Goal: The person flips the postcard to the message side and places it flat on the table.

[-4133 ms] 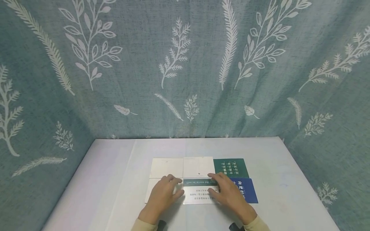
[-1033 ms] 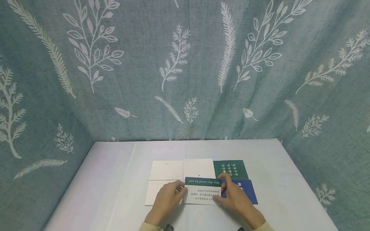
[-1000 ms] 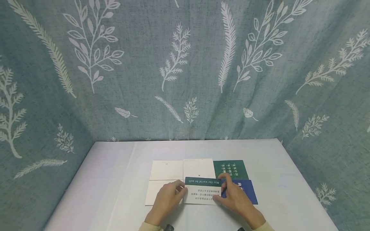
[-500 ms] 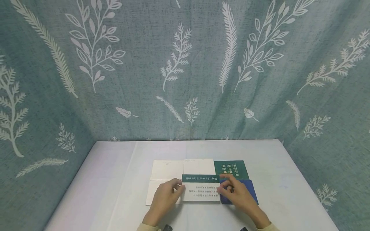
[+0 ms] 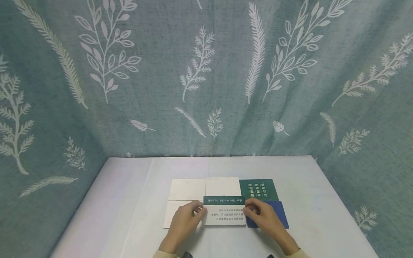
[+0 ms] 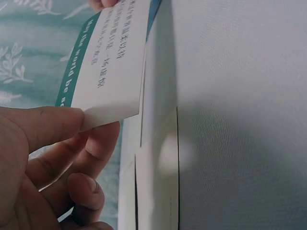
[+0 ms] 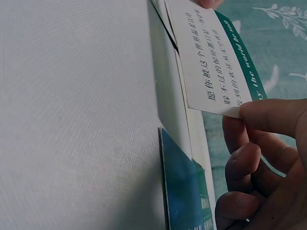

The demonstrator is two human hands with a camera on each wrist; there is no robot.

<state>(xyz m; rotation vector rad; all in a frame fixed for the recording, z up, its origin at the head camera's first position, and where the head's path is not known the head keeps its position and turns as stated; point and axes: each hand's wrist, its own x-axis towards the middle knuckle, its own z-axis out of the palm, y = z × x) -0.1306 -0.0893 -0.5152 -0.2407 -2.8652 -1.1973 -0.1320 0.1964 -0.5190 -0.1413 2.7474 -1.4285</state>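
Observation:
A white card with a green band (image 5: 224,211) is held between both hands, lifted off the table and tilted. Its band reads "May the world be soft", upside down in the head view. My left hand (image 5: 184,223) pinches the card's left edge between thumb and fingers, as the left wrist view shows up close (image 6: 62,158). At the right edge my right hand (image 5: 265,219) pinches it the same way, thumb on the printed face. Beneath and around it lie other cards: cream ones on the left (image 5: 186,189), a green one (image 5: 259,190) and a blue one (image 5: 275,211) on the right.
The cards lie in two rows on a white-covered table (image 5: 129,204). Another cream card (image 5: 222,185) sits in the back row's middle. A teal curtain with white leaf prints (image 5: 155,71) hangs behind and along both sides of the table.
Earlier the card lay flat in the front row with both hands over it. Both hands have since gripped its side edges and raised it slightly; the right fingers have shifted on its edge.

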